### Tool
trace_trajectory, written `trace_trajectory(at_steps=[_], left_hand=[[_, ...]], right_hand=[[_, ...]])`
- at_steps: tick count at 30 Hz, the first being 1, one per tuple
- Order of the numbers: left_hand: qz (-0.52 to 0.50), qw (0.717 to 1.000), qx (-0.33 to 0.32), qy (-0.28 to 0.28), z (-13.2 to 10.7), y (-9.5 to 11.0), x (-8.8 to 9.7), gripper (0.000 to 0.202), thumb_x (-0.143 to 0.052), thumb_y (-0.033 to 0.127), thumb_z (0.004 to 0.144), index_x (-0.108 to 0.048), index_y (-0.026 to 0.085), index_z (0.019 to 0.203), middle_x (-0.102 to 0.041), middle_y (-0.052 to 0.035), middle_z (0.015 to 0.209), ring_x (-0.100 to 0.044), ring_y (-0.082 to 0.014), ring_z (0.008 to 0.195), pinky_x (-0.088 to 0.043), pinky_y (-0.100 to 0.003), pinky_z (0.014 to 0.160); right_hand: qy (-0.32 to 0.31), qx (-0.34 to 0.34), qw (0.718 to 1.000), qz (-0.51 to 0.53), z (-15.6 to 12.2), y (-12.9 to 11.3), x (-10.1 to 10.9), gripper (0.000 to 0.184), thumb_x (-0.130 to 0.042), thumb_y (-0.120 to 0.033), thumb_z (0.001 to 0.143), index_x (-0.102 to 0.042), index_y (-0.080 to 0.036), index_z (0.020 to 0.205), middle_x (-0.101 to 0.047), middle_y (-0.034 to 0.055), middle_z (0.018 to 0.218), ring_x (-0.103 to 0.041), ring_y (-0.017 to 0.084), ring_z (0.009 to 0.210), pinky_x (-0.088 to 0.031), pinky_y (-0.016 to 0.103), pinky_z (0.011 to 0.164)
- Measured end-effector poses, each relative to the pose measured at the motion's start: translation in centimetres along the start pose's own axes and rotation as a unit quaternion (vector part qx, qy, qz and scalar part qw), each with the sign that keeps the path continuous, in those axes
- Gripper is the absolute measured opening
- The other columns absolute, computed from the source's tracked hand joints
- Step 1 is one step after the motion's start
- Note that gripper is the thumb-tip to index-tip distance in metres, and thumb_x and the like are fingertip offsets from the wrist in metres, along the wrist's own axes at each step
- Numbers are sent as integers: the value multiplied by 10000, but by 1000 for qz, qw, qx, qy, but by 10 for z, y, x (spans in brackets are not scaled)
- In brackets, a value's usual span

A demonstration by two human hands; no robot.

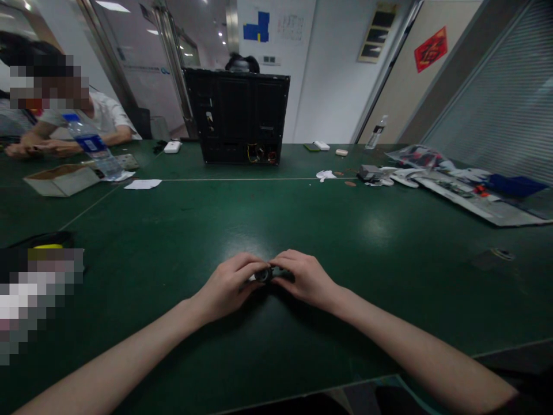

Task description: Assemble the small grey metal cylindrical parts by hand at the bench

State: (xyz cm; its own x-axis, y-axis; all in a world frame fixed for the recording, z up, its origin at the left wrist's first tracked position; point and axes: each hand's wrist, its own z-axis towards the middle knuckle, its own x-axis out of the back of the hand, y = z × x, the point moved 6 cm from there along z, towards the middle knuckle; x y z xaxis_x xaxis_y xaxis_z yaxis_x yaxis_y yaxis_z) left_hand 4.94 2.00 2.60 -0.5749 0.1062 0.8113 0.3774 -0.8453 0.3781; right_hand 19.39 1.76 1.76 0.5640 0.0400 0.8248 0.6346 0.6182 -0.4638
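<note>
A small dark round part (262,275) with a ring-like face is held between my two hands, just above the green table (276,222). My left hand (233,283) pinches it from the left, thumb below and fingers on top. From the other side, my right hand (307,278) has its thumb and fingers closed around a dark piece at the right of the same part. Whether that piece is joined to the round part or separate, I cannot tell. A pale bit shows under the left fingertips.
A black panel-backed box (242,118) stands at the far side. To the left are a cardboard tray (63,181), a water bottle (95,147) and a seated person (108,115). On the right lies a white board (501,210) with assorted parts and bags.
</note>
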Motion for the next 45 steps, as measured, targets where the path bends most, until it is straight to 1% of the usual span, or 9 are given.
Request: trace_trajectory(at_steps=[7, 15, 20, 24, 27, 32, 37, 42, 45], left_hand=[[13, 1000, -7, -21, -1, -1, -3, 323, -588, 151, 843, -518, 191, 1155, -586, -80, 1034, -573, -203, 933, -525, -345, 780], [-19, 999, 13, -36, -2, -4, -5, 297, -610, 204, 845, -533, 178, 1131, -577, -82, 1042, -567, -197, 933, -499, -321, 786], [-25, 999, 16, -43, -1, -3, -5, 273, -611, 238, 848, -537, 174, 1103, -579, -78, 1021, -563, -194, 914, -490, -310, 767], [-23, 999, 26, -33, 0, -3, -2, 240, -619, 300, 844, -556, 166, 1034, -590, -69, 965, -566, -185, 860, -486, -300, 733], [-17, 999, 36, -17, 1, -3, 0, 264, -625, 364, 833, -567, 160, 990, -595, -67, 923, -564, -188, 826, -484, -303, 707], [-19, 999, 44, -8, 2, -3, 1, 314, -636, 421, 814, -570, 151, 961, -590, -56, 869, -555, -183, 781, -468, -291, 669], [-47, 996, 71, -1, 2, -4, 2, 308, -657, 424, 795, -568, 153, 909, -582, -40, 841, -550, -170, 758, -449, -272, 649], [-89, 992, 91, -8, 4, -3, 5, 290, -644, 397, 806, -564, 161, 955, -586, -41, 881, -555, -177, 791, -447, -280, 683], [-108, 988, 115, 7, 4, -6, 10, 224, -551, 331, 867, -548, 166, 1017, -593, -49, 934, -558, -182, 830, -451, -294, 723]], right_hand=[[-4, 14, 1000, -4, 0, -4, -2, 266, -571, -222, 837, -614, -188, 1097, -641, 80, 1026, -568, 194, 941, -464, 321, 816], [-43, 11, 997, 70, 1, 1, -7, 240, -597, -224, 824, -625, -183, 1059, -659, 62, 989, -591, 182, 923, -455, 303, 814], [-59, 19, 993, 100, 2, 0, -5, 292, -607, -217, 817, -612, -185, 1108, -664, 64, 1033, -593, 184, 963, -446, 310, 848], [-50, 28, 993, 107, 1, -1, -5, 416, -630, -220, 794, -560, -170, 1201, -651, 79, 1093, -592, 185, 988, -443, 311, 863], [-35, 20, 993, 108, 0, -2, -5, 454, -654, -237, 769, -553, -170, 1207, -648, 79, 1100, -596, 185, 976, -447, 308, 849], [-28, 8, 996, 89, -1, -9, -10, 398, -642, -234, 769, -585, -174, 1158, -666, 66, 1018, -603, 186, 893, -451, 301, 782], [2, -8, 992, 126, 0, -10, -10, 312, -647, -226, 768, -623, -176, 1075, -672, 60, 967, -598, 174, 863, -443, 292, 773], [12, -47, 974, 222, 2, -2, -11, 260, -681, -239, 740, -651, -174, 989, -670, 49, 937, -594, 174, 863, -435, 295, 784], [4, -117, 932, 344, 2, 7, -16, 239, -691, -318, 742, -661, -173, 929, -665, 31, 890, -595, 168, 834, -431, 290, 772]])
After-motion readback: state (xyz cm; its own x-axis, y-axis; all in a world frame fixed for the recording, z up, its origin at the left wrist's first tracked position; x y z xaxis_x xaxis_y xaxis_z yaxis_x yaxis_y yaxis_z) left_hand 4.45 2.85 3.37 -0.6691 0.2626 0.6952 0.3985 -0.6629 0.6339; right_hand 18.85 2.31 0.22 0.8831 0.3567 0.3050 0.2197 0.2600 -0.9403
